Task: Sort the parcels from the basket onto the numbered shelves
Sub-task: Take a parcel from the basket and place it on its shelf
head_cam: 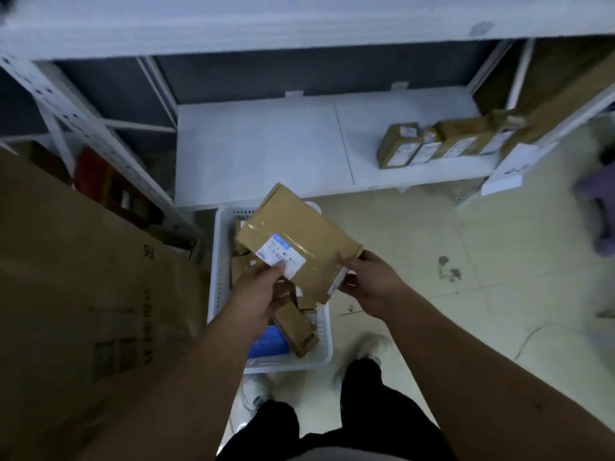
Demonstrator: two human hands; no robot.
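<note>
I hold a flat brown cardboard parcel [299,234] with a white and blue label above the white basket [218,284]. My left hand [258,294] pinches its near left corner by the label. My right hand [369,284] grips its near right corner. The basket stands on the floor at my feet and holds several more brown parcels [294,327] and a blue packet [268,344]. The low white shelf [266,144] lies just beyond it, with a row of several brown parcels [442,144] at its right end.
A large brown cardboard sheet [83,294] leans on the left, beside a white perforated shelf upright [83,121]. An upper shelf board [299,21] spans the top. A white box [509,168] stands at the shelf's right corner. Pale tiled floor [466,261] stretches to the right.
</note>
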